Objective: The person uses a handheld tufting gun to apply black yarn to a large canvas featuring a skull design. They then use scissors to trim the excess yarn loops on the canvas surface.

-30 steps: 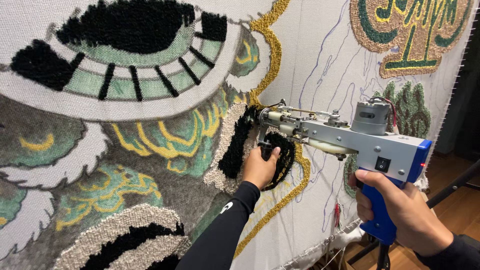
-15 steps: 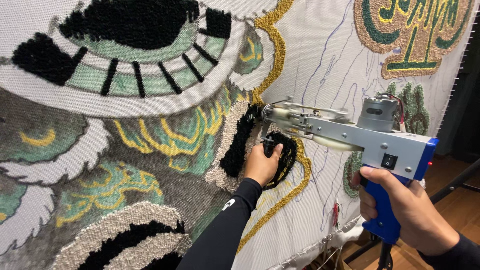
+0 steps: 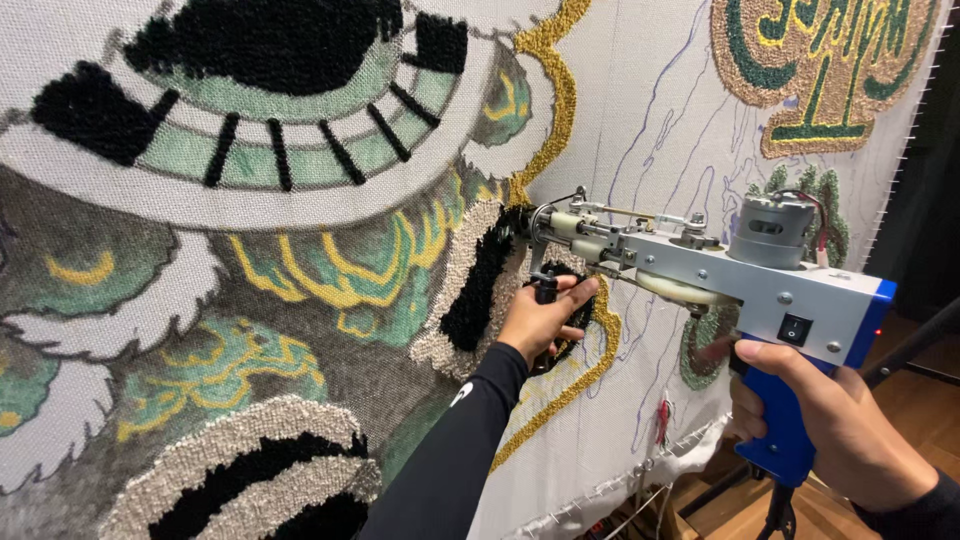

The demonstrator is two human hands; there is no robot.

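A silver and blue tufting gun (image 3: 700,275) is pressed tip-first against a stretched cloth (image 3: 650,100). My right hand (image 3: 830,425) grips its blue rear handle. My left hand (image 3: 540,320), in a black sleeve, is closed round the black front grip under the needle. The needle touches a black tufted patch (image 3: 480,290) edged in beige and gold yarn. Black yarn runs along the top of the gun.
The cloth carries a large tufted design in green, black, yellow and beige (image 3: 250,200). A smaller green and beige tufted piece (image 3: 820,70) is at the upper right. Wooden floor (image 3: 930,400) and a dark stand bar (image 3: 915,345) show at the lower right.
The gun and both hands have shifted slightly up and to the right along the black patch. The grips are unchanged.
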